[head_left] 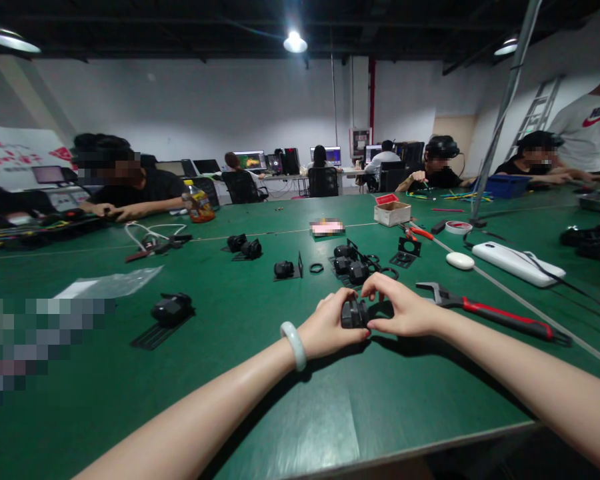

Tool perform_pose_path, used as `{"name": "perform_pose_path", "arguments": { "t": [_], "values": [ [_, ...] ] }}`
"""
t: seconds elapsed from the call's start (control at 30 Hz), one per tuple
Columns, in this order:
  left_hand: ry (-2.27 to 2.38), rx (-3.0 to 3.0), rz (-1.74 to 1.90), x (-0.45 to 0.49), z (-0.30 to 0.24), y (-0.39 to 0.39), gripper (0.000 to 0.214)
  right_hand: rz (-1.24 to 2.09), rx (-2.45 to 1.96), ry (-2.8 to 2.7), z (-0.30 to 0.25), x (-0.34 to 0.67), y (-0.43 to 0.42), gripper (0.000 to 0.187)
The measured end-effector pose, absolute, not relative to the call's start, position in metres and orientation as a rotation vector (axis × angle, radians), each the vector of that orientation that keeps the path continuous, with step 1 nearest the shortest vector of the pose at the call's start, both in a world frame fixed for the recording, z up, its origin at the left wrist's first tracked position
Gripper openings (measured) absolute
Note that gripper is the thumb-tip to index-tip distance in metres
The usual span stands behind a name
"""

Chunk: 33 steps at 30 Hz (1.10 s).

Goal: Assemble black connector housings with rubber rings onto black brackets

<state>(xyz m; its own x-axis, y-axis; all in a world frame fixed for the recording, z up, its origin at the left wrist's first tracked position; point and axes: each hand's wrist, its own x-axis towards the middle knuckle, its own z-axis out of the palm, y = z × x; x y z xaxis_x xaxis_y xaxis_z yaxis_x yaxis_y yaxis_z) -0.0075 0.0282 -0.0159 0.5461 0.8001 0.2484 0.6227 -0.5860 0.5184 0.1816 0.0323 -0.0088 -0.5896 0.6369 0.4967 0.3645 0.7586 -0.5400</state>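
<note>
Between my two hands, just above the green tabletop, is a black plastic cable gland. My left hand grips its left side, thumb beneath and fingers over the top. The curled fingers and thumb of my right hand close on its right end; what sits under those fingertips is partly hidden. Beyond my hands lies a cluster of similar black glands with flat brackets and rings. A black locknut rests left of that cluster. To my right hand's right is an adjustable wrench with red and black handles.
On the green table, another gland on a slotted bracket stands left. A small box, orange-handled pliers, a white power strip and a bottle lie farther off. A metal pole rises at right. Several people sit beyond.
</note>
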Motion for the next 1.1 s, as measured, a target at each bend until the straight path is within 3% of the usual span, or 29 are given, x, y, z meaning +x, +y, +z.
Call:
{"name": "perform_pose_path", "arguments": {
  "t": [1.1],
  "values": [
    [1.15, 2.413, 0.662, -0.007, -0.0165, 0.0297, 0.051, 0.639, -0.828, -2.188, -0.011, 0.1818, 0.0325, 0.027]
  ]
}}
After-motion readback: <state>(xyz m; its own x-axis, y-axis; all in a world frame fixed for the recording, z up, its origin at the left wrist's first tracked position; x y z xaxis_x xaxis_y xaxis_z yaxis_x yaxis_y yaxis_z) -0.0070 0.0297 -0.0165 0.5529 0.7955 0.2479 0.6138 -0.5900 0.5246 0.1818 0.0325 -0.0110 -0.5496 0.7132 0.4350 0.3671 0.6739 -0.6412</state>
